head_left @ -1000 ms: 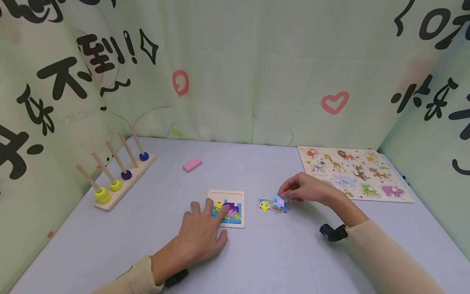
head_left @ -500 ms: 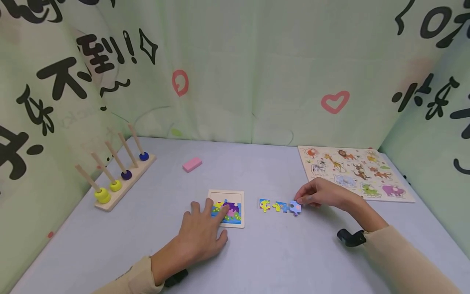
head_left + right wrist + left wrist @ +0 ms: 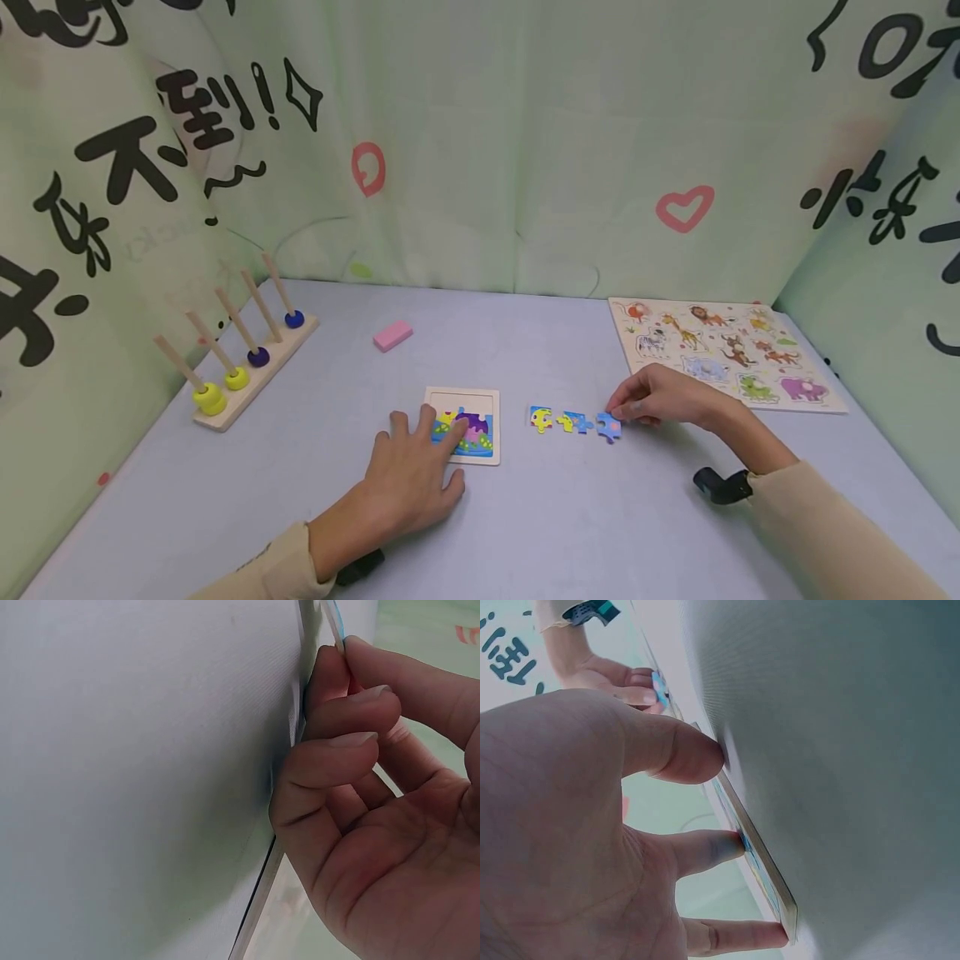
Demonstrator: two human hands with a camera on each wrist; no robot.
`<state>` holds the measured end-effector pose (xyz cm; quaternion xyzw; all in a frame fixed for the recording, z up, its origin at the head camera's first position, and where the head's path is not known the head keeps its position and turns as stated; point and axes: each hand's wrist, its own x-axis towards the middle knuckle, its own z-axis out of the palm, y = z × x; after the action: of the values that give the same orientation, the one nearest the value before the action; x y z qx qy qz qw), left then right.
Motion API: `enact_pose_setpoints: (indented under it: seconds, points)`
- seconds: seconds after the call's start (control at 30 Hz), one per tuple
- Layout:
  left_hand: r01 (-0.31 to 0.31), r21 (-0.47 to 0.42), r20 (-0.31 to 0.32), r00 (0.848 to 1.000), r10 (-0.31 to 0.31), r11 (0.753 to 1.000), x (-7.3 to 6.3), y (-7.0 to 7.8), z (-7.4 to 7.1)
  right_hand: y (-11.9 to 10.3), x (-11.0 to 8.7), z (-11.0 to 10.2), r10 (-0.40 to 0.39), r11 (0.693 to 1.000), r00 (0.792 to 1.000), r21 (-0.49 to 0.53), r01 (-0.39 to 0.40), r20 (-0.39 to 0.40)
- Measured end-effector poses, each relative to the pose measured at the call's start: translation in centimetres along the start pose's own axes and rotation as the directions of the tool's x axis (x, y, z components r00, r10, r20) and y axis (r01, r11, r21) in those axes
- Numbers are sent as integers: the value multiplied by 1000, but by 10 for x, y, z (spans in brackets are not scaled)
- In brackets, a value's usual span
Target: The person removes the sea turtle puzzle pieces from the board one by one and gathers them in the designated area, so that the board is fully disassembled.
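My left hand (image 3: 408,479) lies with fingers spread over a small square wooden jigsaw tray (image 3: 462,395). In the left wrist view, two of its fingertips (image 3: 731,846) touch the tray's near side. Colourful pieces, among them purple and yellow ones, lie in the tray, partly covered by that hand. My right hand (image 3: 663,397) pinches a blue jigsaw piece (image 3: 609,427) between thumb and forefinger, close over the table; the right wrist view shows the piece's thin edge (image 3: 335,626). Left of it lie a yellow-and-blue piece (image 3: 573,422) and another with a yellow figure (image 3: 540,418).
A peg stand (image 3: 258,375) with yellow and blue rings stands at the left. A pink block (image 3: 393,336) lies behind the tray. At the back right is a wooden animal puzzle board (image 3: 720,354), near my right hand. Printed curtains (image 3: 517,167) enclose the table.
The right hand has moved right with the blue piece, from over the loose pieces to the right end of their row, and the piece has turned. The left hand has stayed put.
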<state>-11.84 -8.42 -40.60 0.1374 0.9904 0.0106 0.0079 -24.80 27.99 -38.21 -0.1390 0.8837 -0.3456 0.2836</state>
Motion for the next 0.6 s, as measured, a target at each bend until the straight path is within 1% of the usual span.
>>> enact_pose_setpoints:
  seconds: [0.23, 0.47, 0.6]
  points:
    - [3, 3, 1, 1000, -3, 1000, 0, 0, 0, 1, 0, 0, -15, 999, 1000, -28, 15, 1]
    - [-1, 1, -4, 1000, 1, 1000, 0, 0, 0, 0, -1, 1, -39, 995, 999, -96, 37, -17]
    - [2, 2, -3, 1000, -2, 1000, 0, 0, 0, -1, -1, 3, -45, 993, 999, -114, 42, -24]
